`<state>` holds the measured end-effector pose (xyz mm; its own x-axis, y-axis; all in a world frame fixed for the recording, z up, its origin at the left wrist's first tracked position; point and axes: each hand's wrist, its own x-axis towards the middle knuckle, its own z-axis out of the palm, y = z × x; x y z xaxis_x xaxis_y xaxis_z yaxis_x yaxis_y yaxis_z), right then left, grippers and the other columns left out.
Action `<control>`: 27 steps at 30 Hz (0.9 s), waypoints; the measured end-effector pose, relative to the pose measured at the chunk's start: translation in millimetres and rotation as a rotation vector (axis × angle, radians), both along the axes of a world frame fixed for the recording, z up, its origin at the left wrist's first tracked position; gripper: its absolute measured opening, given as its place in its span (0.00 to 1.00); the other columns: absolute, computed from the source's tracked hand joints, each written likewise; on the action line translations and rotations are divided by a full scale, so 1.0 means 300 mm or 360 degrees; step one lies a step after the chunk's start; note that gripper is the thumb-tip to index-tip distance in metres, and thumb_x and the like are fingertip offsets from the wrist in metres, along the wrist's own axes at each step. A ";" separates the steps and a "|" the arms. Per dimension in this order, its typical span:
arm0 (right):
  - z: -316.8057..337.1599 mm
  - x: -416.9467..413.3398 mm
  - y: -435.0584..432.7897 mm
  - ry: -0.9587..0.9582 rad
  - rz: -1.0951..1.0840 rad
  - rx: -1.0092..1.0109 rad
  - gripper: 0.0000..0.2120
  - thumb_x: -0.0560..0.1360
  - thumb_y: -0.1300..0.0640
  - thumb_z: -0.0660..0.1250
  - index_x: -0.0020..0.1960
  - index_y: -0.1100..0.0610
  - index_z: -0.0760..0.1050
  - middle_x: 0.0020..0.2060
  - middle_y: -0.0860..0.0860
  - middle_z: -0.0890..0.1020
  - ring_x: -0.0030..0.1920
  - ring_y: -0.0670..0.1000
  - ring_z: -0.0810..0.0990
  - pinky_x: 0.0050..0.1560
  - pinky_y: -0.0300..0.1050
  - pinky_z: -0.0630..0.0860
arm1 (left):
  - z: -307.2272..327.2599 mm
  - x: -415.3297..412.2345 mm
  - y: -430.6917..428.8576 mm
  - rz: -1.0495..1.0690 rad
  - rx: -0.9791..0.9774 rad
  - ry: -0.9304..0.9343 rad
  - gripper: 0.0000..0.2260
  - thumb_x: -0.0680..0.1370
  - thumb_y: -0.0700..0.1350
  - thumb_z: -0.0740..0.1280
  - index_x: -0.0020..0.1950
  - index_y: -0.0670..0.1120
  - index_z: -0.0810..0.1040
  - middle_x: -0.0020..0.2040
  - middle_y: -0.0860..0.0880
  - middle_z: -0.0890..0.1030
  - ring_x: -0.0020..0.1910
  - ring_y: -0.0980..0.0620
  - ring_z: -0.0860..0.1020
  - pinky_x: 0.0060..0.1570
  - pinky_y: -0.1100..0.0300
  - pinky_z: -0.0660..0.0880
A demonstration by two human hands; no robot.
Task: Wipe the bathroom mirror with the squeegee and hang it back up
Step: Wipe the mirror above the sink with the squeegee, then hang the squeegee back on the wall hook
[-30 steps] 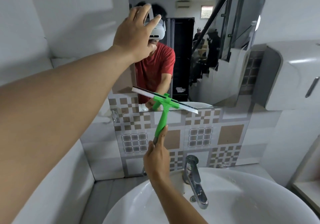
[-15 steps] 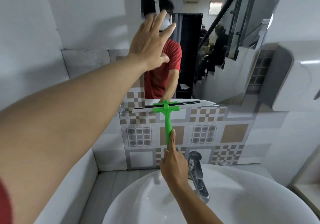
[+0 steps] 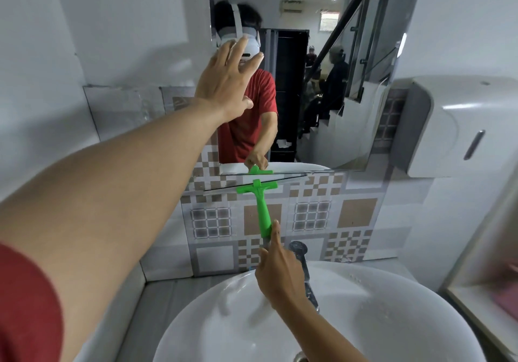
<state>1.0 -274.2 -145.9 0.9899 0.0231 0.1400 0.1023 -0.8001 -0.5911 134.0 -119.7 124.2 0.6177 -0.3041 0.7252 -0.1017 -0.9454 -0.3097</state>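
The bathroom mirror (image 3: pixel 322 95) hangs on the wall above the patterned tiles. My right hand (image 3: pixel 276 272) grips the lower end of a green squeegee (image 3: pixel 260 204), handle pointing up. Its blade sits roughly level, just below the mirror's bottom edge, over the tiles. My left hand (image 3: pixel 228 81) is raised with fingers spread, flat at the mirror's left side, holding nothing. The mirror reflects a person in a red shirt and the squeegee's top.
A white round basin (image 3: pixel 392 319) lies below my right arm, with a chrome tap (image 3: pixel 304 266) just right of my right hand. A white wall dispenser (image 3: pixel 459 126) juts out at the right. A white wall stands at the left.
The squeegee has slid down from the mirror's lower part to below its bottom edge, and its blade has levelled. My left hand has moved slightly lower on the mirror's left side.
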 end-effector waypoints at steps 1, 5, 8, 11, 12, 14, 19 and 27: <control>0.017 -0.004 -0.013 -0.0008 0.0003 0.0055 0.29 0.83 0.57 0.60 0.80 0.54 0.50 0.45 0.51 0.82 0.39 0.51 0.79 0.33 0.44 0.74 | 0.002 -0.007 -0.003 0.0011 -0.0003 0.0008 0.43 0.73 0.54 0.76 0.81 0.48 0.58 0.82 0.39 0.55 0.79 0.35 0.57 0.76 0.41 0.61; 0.090 -0.021 -0.086 -0.0058 0.0058 0.0088 0.10 0.83 0.54 0.60 0.61 0.53 0.62 0.42 0.51 0.81 0.39 0.54 0.82 0.39 0.55 0.82 | -0.015 -0.054 -0.037 0.0029 -0.0030 0.0048 0.40 0.72 0.53 0.76 0.79 0.47 0.62 0.80 0.38 0.58 0.77 0.34 0.60 0.74 0.41 0.63; 0.153 -0.028 -0.163 -0.0069 0.0098 -0.0037 0.07 0.84 0.53 0.59 0.58 0.54 0.63 0.41 0.51 0.80 0.36 0.52 0.80 0.37 0.54 0.82 | -0.057 -0.113 -0.080 -0.0011 -0.0086 0.0108 0.38 0.71 0.53 0.77 0.77 0.47 0.65 0.78 0.38 0.62 0.74 0.35 0.64 0.71 0.40 0.68; 0.223 -0.040 -0.261 -0.0118 0.0138 -0.0182 0.09 0.83 0.51 0.59 0.59 0.55 0.65 0.40 0.50 0.79 0.34 0.51 0.79 0.33 0.50 0.79 | -0.105 -0.207 -0.155 -0.0132 -0.0144 0.0162 0.30 0.74 0.52 0.73 0.75 0.47 0.70 0.74 0.41 0.69 0.71 0.37 0.69 0.65 0.38 0.73; 0.250 -0.045 -0.294 -0.0128 0.0154 -0.0241 0.10 0.83 0.51 0.60 0.60 0.56 0.66 0.41 0.51 0.80 0.35 0.52 0.79 0.33 0.49 0.79 | -0.128 -0.243 -0.188 -0.0213 -0.0194 0.0240 0.26 0.76 0.49 0.71 0.73 0.47 0.72 0.72 0.42 0.73 0.70 0.39 0.71 0.63 0.41 0.75; 0.303 -0.056 -0.360 -0.0151 0.0191 -0.0336 0.12 0.82 0.52 0.63 0.62 0.55 0.68 0.44 0.52 0.82 0.38 0.53 0.82 0.36 0.50 0.81 | -0.186 -0.312 -0.258 -0.0359 -0.0297 0.0485 0.18 0.77 0.43 0.67 0.68 0.47 0.78 0.65 0.45 0.80 0.65 0.43 0.77 0.59 0.47 0.78; 0.436 -0.074 -0.513 -0.0264 0.0334 -0.0437 0.11 0.81 0.51 0.66 0.60 0.54 0.73 0.45 0.51 0.84 0.37 0.50 0.82 0.34 0.46 0.81 | -0.271 -0.465 -0.416 -0.0402 -0.0623 0.1009 0.16 0.76 0.36 0.68 0.61 0.45 0.85 0.55 0.46 0.87 0.56 0.48 0.83 0.60 0.57 0.78; 0.607 -0.100 -0.606 -0.0323 0.0651 -0.0510 0.10 0.79 0.53 0.70 0.59 0.52 0.78 0.49 0.48 0.86 0.45 0.50 0.84 0.48 0.48 0.82 | -0.255 -0.581 -0.505 -0.0337 -0.0488 0.1205 0.14 0.77 0.40 0.71 0.62 0.51 0.83 0.53 0.47 0.85 0.52 0.45 0.82 0.52 0.45 0.80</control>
